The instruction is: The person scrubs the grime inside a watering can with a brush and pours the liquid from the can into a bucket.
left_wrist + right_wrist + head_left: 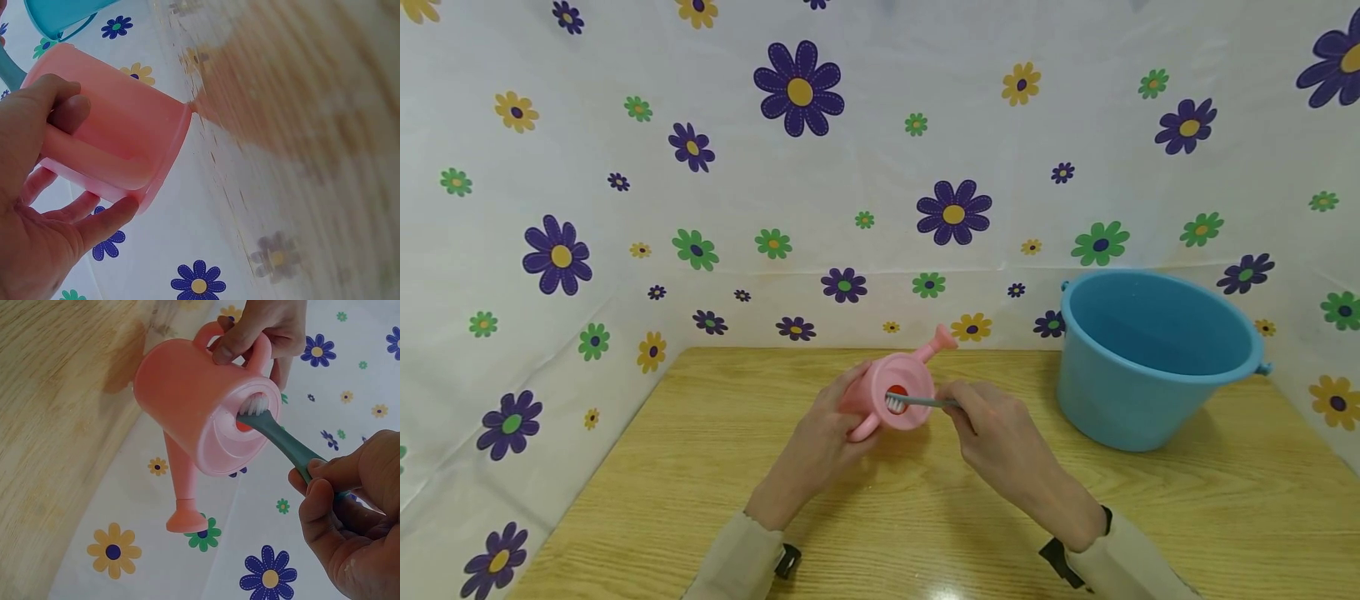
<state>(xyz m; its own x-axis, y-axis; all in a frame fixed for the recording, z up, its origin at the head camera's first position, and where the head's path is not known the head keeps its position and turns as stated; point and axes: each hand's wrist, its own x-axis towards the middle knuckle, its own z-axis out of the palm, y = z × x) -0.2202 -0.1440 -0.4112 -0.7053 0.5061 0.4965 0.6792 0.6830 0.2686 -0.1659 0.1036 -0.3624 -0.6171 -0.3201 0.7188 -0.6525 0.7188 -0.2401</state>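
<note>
A pink toy watering can (904, 367) is tilted over the table, its top turned toward me and its spout pointing to the back right. My left hand (826, 425) grips it by the handle (94, 159), with fingers spread along its side in the left wrist view. Between thumb and fingers my right hand (1000, 433) pinches a grey-green toothbrush (290, 445). White bristles (254, 404) lie at the round opening in the can's top, where something red (242, 427) shows inside.
A large blue bucket (1138, 408) stands upright at the right on the wooden table (700, 500). Behind the table and along its sides hangs a white sheet (880, 167) printed with purple, green and yellow flowers.
</note>
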